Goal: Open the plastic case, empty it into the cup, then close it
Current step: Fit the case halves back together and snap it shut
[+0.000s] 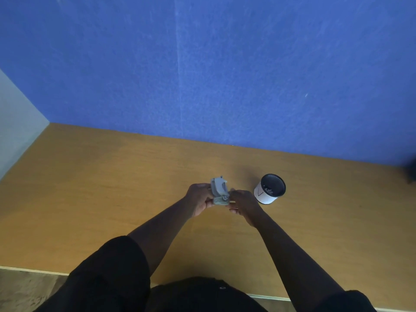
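Plastic case point(219, 191) open (cup point(269, 188) upright)

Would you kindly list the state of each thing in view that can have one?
plastic case: lid raised open, held above the table between both hands
cup: upright on the table, right of the hands, small items visible inside
left hand: grip closed on the case's left side
right hand: grip closed on the case's right side
table: bears the cup
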A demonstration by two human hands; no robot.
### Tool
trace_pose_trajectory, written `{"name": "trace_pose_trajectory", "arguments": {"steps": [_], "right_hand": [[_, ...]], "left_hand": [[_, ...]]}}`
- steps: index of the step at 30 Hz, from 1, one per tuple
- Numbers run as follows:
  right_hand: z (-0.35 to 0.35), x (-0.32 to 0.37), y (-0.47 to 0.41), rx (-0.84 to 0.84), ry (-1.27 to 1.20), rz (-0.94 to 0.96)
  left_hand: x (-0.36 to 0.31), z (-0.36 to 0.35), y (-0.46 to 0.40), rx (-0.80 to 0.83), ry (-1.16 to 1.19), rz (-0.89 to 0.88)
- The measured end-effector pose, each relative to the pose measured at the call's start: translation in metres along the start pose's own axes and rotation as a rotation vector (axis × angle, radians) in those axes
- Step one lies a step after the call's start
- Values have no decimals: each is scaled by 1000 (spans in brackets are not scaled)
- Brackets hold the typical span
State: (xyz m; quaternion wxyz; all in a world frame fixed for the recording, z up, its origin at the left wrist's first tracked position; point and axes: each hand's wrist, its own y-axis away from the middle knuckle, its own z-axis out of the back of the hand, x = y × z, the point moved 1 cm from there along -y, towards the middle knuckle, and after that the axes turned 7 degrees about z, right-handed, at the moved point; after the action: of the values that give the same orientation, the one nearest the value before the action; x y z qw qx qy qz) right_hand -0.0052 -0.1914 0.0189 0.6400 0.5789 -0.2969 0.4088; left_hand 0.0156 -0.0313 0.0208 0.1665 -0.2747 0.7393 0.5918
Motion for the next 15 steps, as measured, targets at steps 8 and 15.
{"name": "trace_pose_trajectory", "arguments": {"steps": [8, 15], "right_hand": [[-2, -11, -18, 52, 132, 54], [-8, -24, -34, 45, 287, 33]], "left_hand": [[9, -6, -24, -109, -374, -70], [11, -7, -39, -288, -978, -197]]}}
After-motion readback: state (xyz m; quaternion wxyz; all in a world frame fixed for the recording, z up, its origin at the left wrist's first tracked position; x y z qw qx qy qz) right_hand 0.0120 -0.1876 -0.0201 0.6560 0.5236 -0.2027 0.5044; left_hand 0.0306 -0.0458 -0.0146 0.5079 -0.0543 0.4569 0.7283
